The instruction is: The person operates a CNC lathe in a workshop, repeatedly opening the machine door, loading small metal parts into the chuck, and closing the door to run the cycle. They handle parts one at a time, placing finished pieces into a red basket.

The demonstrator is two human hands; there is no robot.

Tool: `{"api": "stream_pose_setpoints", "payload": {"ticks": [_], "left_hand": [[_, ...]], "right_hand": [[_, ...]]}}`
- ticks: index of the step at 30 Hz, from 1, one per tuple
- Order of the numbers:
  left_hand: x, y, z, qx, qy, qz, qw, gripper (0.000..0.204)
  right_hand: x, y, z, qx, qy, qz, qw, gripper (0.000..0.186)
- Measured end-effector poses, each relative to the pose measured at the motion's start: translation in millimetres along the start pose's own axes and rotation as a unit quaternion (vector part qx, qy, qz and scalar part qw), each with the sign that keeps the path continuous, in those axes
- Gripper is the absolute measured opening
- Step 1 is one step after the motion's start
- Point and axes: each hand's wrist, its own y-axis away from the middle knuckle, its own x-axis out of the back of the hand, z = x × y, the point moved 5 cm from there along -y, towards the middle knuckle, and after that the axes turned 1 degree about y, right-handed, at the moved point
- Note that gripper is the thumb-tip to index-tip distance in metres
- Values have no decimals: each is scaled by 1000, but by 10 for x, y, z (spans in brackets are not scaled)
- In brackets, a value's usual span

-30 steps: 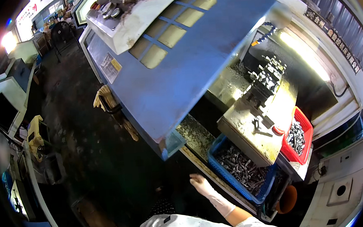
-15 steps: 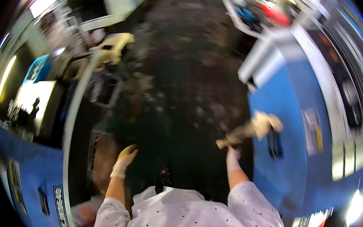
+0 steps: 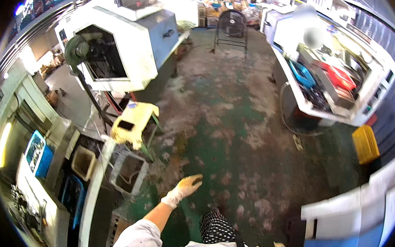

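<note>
Left hand [image 3: 186,187], gloved: I am holding it over the floor [image 3: 237,153], fingers standing apart, gripping nothing. Right hand: not showing; I cannot tell its grip. Grey crate [image 3: 141,179]: sitting left of my grip, not touching. Yellow stool [image 3: 141,115]: standing ahead-left, beyond the crate. Handling, I am judging: calling for loose fingers, clear of both.

The pale shirt [image 3: 135,243] has dark specks, the black trousers [image 3: 216,227] white dots, the white glove [image 3: 183,190] yellow patches.
</note>
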Motion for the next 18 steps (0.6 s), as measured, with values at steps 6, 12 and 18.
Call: {"api": "stream_pose_setpoints", "payload": {"ticks": [6,12,18], "left_hand": [[212,876,-1945,512,230,69,825,38],[772,849,-2624,677,61,-20,733,34],[1368,-1903,-3189,524,-78,-81,844,33]], "right_hand": [[-56,-1396,-1765,35,-38,124,991,14],[638,-3806,-3281,137,-48,255,956,15],[643,-5892,-4983,145,-184,203,951,11]]}}
